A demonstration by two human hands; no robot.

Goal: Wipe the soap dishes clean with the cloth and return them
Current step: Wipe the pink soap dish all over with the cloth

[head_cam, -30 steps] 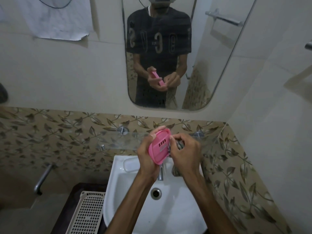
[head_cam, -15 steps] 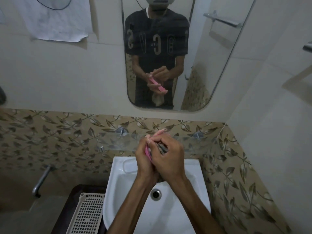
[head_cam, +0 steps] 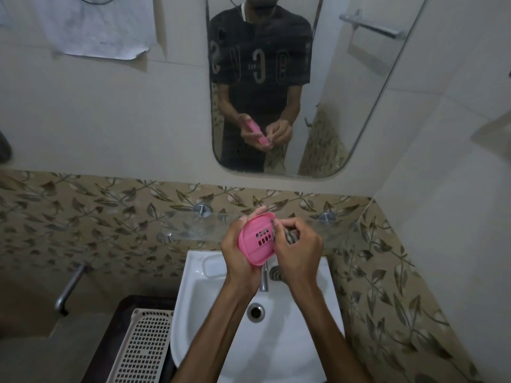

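left hand (head_cam: 237, 251) grips pink soap dish (head_cam: 257, 242) over sink (head_cam: 193, 283), slotted face up, long axis tilted; right hand (head_cam: 297, 248) pinches bunched cloth (head_cam: 290, 236) touching dish's right edge, so right hand does the wiping

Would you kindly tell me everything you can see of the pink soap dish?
The soap dish is a pink oval that looks like smooth plastic, with two short rows of small drain slots near its middle and a raised rim. It is held tilted on edge above the white sink, in front of the glass shelf. The left hand cradles it from behind; the right hand presses a cloth, mostly hidden, against its right edge.
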